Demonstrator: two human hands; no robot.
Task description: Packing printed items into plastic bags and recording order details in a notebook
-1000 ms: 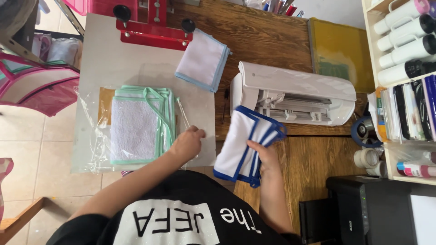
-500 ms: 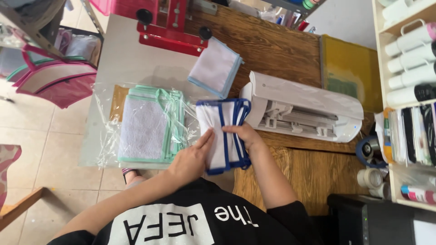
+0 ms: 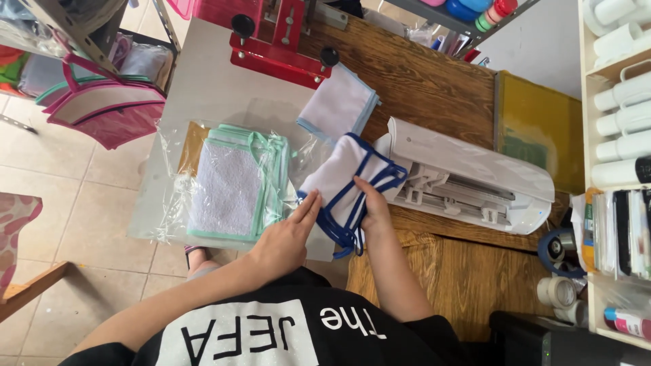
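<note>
While the right hand (image 3: pixel 371 211) pinches the right edge of a white cloth (image 3: pixel 346 179) with blue trim, the left hand (image 3: pixel 288 234) lies open and flat with its fingertips against the cloth's near left edge. The cloth sits on the grey mat (image 3: pixel 217 95), tilted, its far right corner touching the white machine (image 3: pixel 475 179) and its blue straps (image 3: pixel 349 234) trailing toward the near edge under the right hand. Just left of it lies a stack of white cloths with green trim (image 3: pixel 234 186), resting on a crinkled clear plastic bag (image 3: pixel 169 217). Beyond the blue cloth, a light-blue-edged cloth (image 3: pixel 338 103) lies flat near a red press (image 3: pixel 285 41) at the far side. The machine stands on a wooden table (image 3: pixel 468 271), with a yellow frame (image 3: pixel 539 129) behind it. Tape rolls (image 3: pixel 559 254) sit at the table's right end, beside white shelves (image 3: pixel 620 74) stacked with white cylinders. A pink bag (image 3: pixel 102 105) hangs far left.
</note>
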